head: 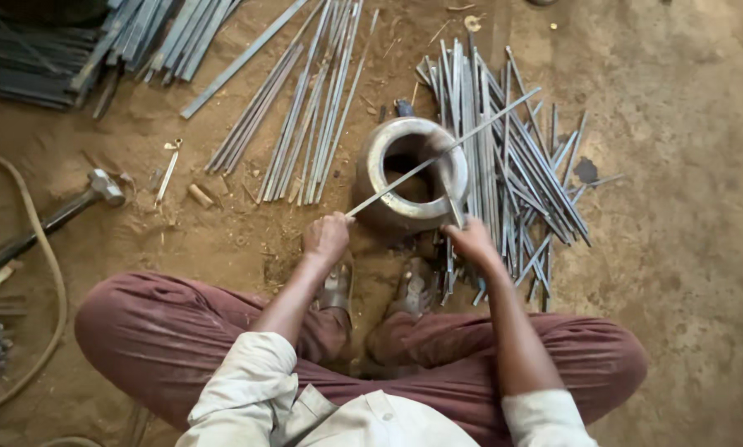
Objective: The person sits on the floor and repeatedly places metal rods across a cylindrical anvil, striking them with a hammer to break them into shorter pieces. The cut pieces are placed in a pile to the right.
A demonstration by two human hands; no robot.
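Presently the left hand (326,237) is clenched around the near end of 1 long thin grey metal strip (446,151), which runs up and to the right across the mouth of a heavy round metal ring block (415,170) standing on the dirt floor (678,248). The right hand (471,242) sits just beside the ring's near rim, fingers closed on what appears to be a short dark tool or rod end; the exact object cannot be confirmed. Both feet are tucked against the ring's base.

Beyond the ring, a loose fan of similar cut strips (524,178) lies to the right, a second bundle (305,124) to the left, and a steel hammer with a dark handle (61,213) rests well apart at far left.

Risk noted: the strip bridges the opening with only 1 hand steadying it, so it could pivot or spring off the rim. Sharp strip ends lie near bare wrists and feet, so a slip could cut.
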